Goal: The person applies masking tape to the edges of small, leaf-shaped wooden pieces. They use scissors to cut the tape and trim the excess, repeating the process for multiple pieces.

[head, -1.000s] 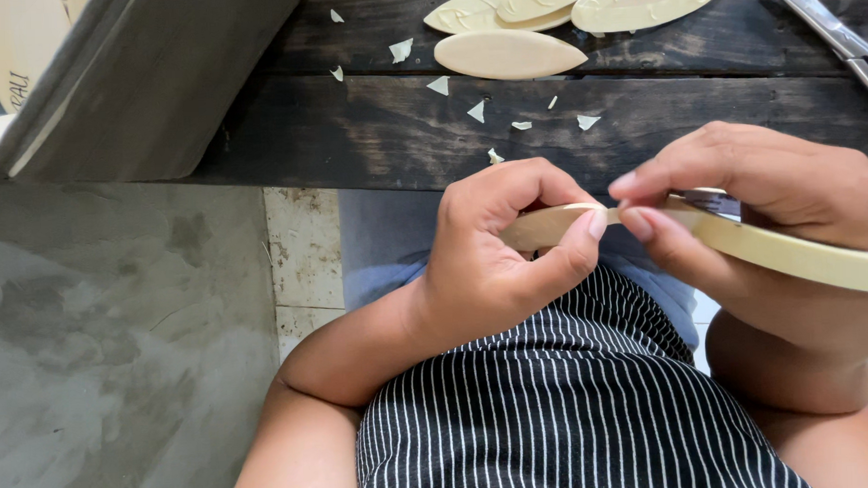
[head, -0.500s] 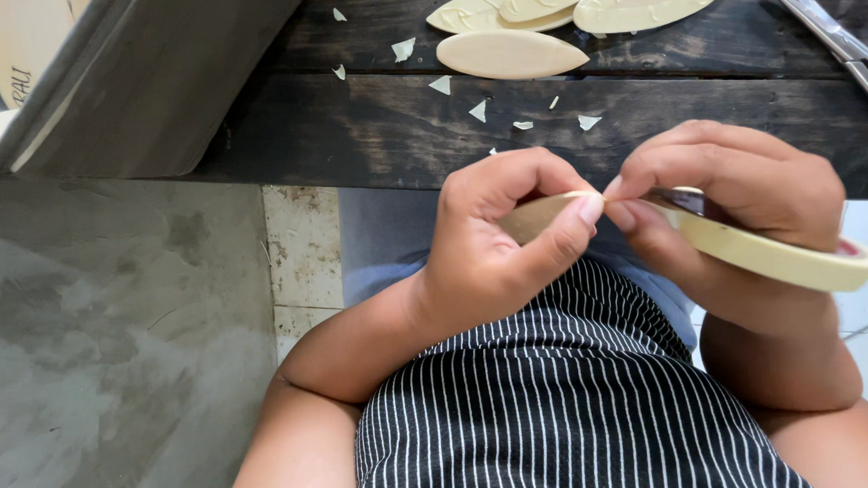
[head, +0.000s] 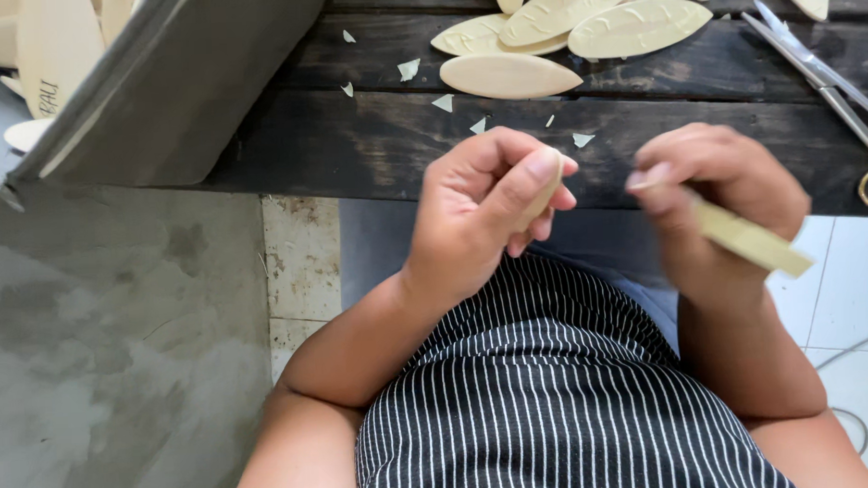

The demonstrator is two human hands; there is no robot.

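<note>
My left hand (head: 481,213) is held above my lap, in front of the dark wooden table (head: 354,146). Its thumb and fingers pinch a small beige piece (head: 540,194). My right hand (head: 721,200) is a hand's width to the right and blurred. It grips a beige strip (head: 753,244) that sticks out to the lower right. The two hands are apart and the two beige pieces do not touch. Below both hands is my striped apron (head: 555,403).
Flat beige leaf-shaped cutouts (head: 510,75) lie on the table, with a pile (head: 580,13) at its far edge. Small beige scraps (head: 443,102) are scattered near them. Scissors (head: 832,86) lie at the right. A tilted grey board (head: 188,79) stands at the left.
Both hands were pinched together on one long beige strip. Now they have drawn apart, the right hand moving right with the strip and the left keeping a small piece.
</note>
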